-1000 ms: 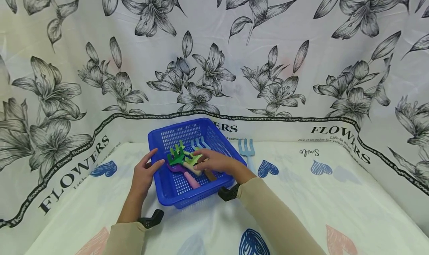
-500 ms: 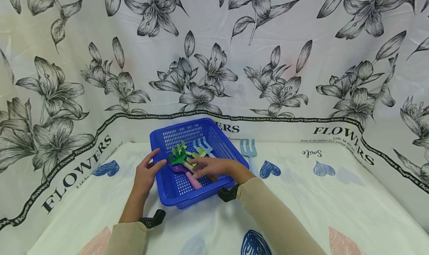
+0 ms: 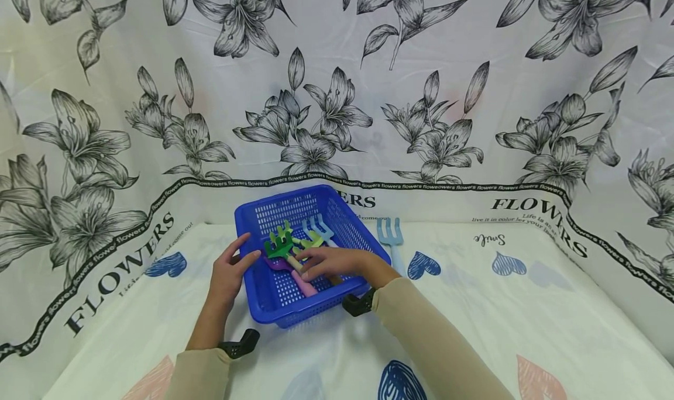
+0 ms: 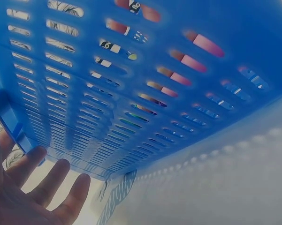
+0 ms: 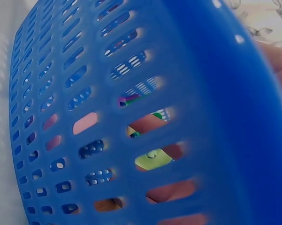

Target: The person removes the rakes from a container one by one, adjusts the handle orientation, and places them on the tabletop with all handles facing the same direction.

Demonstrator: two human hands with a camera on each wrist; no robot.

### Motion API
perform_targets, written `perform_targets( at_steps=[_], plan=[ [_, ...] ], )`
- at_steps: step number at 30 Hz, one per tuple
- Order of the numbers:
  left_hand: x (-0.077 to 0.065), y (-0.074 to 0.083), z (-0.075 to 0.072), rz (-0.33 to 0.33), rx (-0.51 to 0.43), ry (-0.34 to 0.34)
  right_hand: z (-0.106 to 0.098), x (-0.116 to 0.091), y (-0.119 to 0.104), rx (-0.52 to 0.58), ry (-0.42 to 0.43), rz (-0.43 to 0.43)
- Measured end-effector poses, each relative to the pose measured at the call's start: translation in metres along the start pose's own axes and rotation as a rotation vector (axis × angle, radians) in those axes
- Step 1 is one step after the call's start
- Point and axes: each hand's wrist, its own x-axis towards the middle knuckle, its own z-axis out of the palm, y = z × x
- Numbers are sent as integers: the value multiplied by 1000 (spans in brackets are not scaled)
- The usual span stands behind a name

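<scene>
A blue plastic basket (image 3: 271, 316) holds several small toy garden tools. My left hand (image 3: 227, 274) rests at its left rim, thumb tip over the edge; in the left wrist view the fingers (image 4: 51, 183) are spread outside the wall. My right hand (image 3: 337, 262) reaches inside, thumb and forefinger around the beige handle of a green rake (image 3: 279, 244). Around it lie a purple tool with a pink handle (image 3: 302, 283), light green tools (image 3: 314, 240) and a light blue fork (image 3: 318, 227). In the right wrist view, the basket wall (image 5: 201, 140) hides most of that hand.
Another light blue fork (image 3: 389, 234) lies outside the basket, just to its right. A white cloth (image 3: 474, 318) printed with hearts covers the surface. Behind stands a flower-printed curtain (image 3: 421, 26).
My right hand has come down and left over the green rake's handle, covering its end. The left hand stays at the rim. The tools and basket look unmoved.
</scene>
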Motion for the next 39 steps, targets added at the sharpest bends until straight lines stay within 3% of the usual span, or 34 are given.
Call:
perform_targets(
  at_steps=[7,15,23,31,39],
  plan=[
    [1,-1,-1,2,3,1,2,2,-1,6,-43,-12],
    [0,-2,0,7,11,-5,3,1,-1,60,-20,-3],
    [0,-1,0,9,-1,-1,-3,-2,-1,32,155,-92],
    [0,-2,1,8,-7,-1,-7,2,3,-78,483,-87],
    [0,-2,1,5,-7,-2,-8,-1,2,-24,613,-83]
  ],
)
